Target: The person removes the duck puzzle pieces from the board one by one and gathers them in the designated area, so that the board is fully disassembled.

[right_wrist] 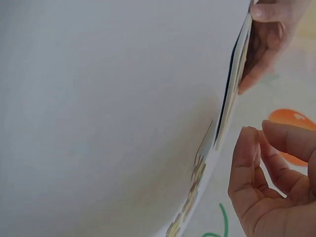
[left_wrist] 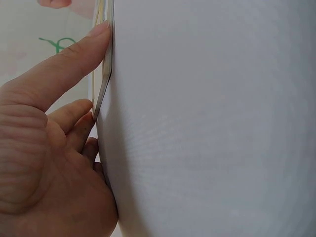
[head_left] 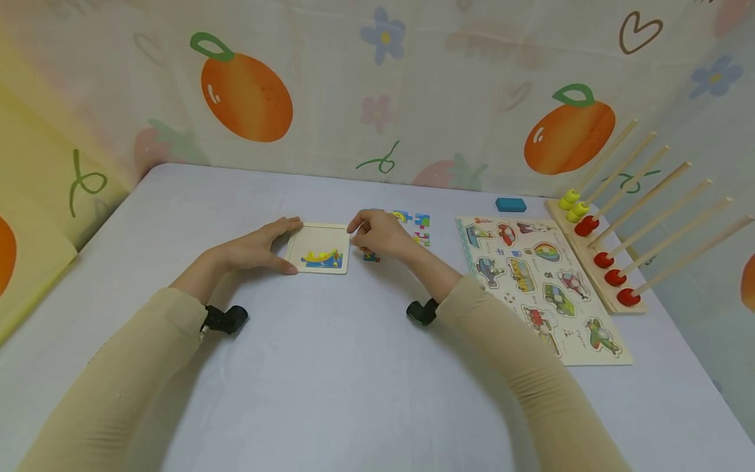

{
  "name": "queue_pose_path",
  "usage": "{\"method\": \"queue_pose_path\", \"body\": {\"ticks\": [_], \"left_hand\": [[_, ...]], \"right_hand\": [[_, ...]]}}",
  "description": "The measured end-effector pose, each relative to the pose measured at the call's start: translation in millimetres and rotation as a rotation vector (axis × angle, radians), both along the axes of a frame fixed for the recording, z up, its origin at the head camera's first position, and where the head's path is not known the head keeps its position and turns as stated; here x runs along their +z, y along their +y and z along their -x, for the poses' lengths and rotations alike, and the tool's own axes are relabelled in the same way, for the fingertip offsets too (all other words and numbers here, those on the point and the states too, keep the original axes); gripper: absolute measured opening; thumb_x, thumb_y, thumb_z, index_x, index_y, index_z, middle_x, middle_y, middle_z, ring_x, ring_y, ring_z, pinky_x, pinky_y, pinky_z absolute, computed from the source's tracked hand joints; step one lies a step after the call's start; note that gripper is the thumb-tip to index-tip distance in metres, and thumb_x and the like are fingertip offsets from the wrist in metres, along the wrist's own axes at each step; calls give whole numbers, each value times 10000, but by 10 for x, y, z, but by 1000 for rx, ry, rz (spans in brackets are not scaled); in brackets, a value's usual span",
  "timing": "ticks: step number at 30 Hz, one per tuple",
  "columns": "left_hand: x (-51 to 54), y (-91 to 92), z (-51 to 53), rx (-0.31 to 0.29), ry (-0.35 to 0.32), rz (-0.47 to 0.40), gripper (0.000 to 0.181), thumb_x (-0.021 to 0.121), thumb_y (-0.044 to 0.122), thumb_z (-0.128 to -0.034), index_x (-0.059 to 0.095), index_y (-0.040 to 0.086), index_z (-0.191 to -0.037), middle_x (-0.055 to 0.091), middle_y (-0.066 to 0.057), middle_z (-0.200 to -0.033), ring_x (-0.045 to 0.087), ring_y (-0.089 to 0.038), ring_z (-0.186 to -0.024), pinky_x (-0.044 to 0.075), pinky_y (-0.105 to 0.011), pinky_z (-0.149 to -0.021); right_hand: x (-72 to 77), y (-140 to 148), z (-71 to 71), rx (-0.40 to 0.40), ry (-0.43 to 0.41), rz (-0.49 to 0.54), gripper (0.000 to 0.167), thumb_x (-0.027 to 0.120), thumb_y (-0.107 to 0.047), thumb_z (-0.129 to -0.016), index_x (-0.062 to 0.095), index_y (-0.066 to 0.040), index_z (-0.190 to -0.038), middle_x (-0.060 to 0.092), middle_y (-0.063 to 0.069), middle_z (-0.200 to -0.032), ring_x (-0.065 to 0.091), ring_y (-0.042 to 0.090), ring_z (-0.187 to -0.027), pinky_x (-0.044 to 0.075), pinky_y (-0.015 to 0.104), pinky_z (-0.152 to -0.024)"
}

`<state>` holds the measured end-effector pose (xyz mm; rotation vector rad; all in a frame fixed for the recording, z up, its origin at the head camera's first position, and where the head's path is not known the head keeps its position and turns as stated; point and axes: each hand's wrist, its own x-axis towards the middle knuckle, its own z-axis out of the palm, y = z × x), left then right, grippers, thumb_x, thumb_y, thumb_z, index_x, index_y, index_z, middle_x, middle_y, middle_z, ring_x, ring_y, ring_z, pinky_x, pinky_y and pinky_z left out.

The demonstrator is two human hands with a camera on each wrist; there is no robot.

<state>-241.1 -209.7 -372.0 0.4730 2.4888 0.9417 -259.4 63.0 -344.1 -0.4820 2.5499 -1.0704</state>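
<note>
A small square wooden puzzle tray (head_left: 318, 234) lies on the table, with joined pieces (head_left: 321, 258) showing yellow and blue along its near side. My left hand (head_left: 259, 247) grips its left side, thumb at the near corner and fingertips at the far corner. The left wrist view shows that thumb (left_wrist: 94, 44) against the tray's edge. Just past the tray's right edge hovers my right hand (head_left: 380, 233), fingers loosely bent. In the right wrist view, nothing shows between its thumb and fingertips. Several loose puzzle pieces (head_left: 421, 220) lie beyond and beneath it, some hidden by it.
To the right lies a large wooden vehicle puzzle board (head_left: 513, 262). A blue block (head_left: 510, 205) sits behind it. Along the right side stands a wooden peg rack (head_left: 601, 262) with tall rods and red and yellow beads. A patterned cloth (head_left: 330, 98) hangs behind the table.
</note>
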Motion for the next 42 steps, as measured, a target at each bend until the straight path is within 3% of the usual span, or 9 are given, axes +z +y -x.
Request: {"method": "queue_pose_path", "body": {"ticks": [5,13,24,33,42], "left_hand": [[-4,-1,3,1,-6,-5,990,784,284,-817,180,124,-1585,26,-61,-1699,-66,-340,-1571,6,-645,-1236],[-9,-2,-4,5,-16,-16,994,788,279,-814,181,111,-1583,15,-69,-1698,-74,-349,-1568,-1,-651,-1232],[7,-8,-13,-5,-7,-23,988,790,293,-813,194,114,-1579,26,-67,-1698,-57,-353,-1569,18,-661,-1226],[12,-7,-18,-6,-11,-36,987,789,271,-816,187,99,-1580,16,-74,-1698,-78,-351,-1568,-13,-651,-1231],[16,-8,-16,0,-15,-37,995,794,275,-813,187,97,-1580,19,-72,-1698,-82,-348,-1568,-17,-647,-1233]], "right_hand": [[-12,-100,-26,31,10,25,195,669,-101,-913,649,-62,-1104,585,27,-820,620,168,-644,497,181,-571],[-11,-232,-84,122,24,-12,213,644,-91,-909,639,-63,-1120,581,4,-781,534,114,-618,402,169,-569],[-6,-384,-102,180,-8,-57,241,659,-83,-903,631,-80,-1142,585,9,-854,551,106,-632,431,165,-598],[-27,-447,-138,242,31,-117,273,683,-66,-898,624,-86,-1164,593,44,-977,531,141,-881,425,171,-708],[-52,-466,-148,278,83,-143,276,674,-65,-912,614,-75,-1180,599,57,-992,536,132,-858,424,153,-705]]}}
